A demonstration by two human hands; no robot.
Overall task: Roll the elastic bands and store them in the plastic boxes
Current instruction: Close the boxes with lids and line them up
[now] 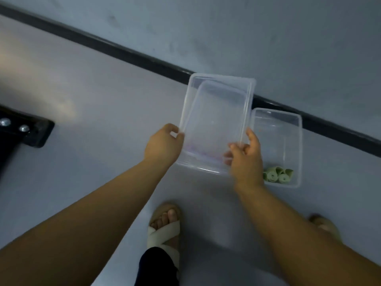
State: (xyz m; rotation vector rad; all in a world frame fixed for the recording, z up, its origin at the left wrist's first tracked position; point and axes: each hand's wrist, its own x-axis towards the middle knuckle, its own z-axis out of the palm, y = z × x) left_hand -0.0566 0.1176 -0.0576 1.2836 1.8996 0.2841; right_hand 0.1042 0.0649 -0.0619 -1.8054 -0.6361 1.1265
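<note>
I hold a clear plastic box [216, 120] above the grey floor with both hands. My left hand [162, 145] pinches its left rim. My right hand [245, 157] grips its near right corner. Nothing solid shows inside it; a faint purple tint shows through near its bottom. To the right a second clear plastic box [278, 145] stands on the floor by the wall. Rolled green elastic bands [277, 175] lie in its near end, partly hidden behind my right hand.
A black skirting strip [127, 54] runs diagonally along the grey wall behind the boxes. A black metal base with bolts [24, 129] sits at the left edge. My feet in sandals [165, 230] stand just below the boxes.
</note>
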